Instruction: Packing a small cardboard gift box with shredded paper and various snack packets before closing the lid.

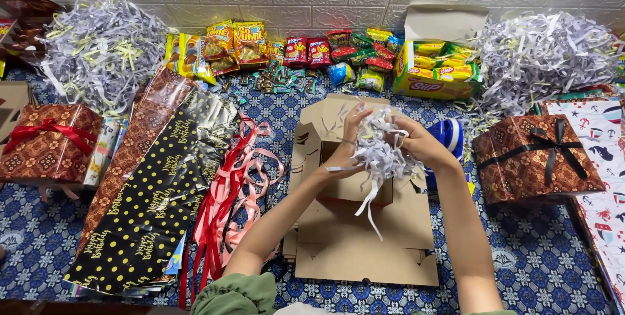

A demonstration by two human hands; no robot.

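Two hands: raised together at frame centre, forearms reaching up from the lower edge and converging.
Left hand (347,140): fingers curled up and closed around the left side of the shredded paper clump (379,152), thumb side toward the camera.
Right hand (420,142): fingers clenched into the right side of the same clump, wrist bent inward.
Shredded paper clump: white strips, held between both hands just above the open cardboard box (338,132), a few strands dangling down.
Flat cardboard sheets (364,243): stacked under and below the box, centre bottom.
Ribbons (228,185): red and pink, left of the box.
Black dotted wrapping paper (153,204): lower left.
Wrapped gift box (530,158): brown, black bow, right of centre.
Snack packets (306,51): along the wall, top centre.
Shredded paper piles (101,44): upper left and upper right.
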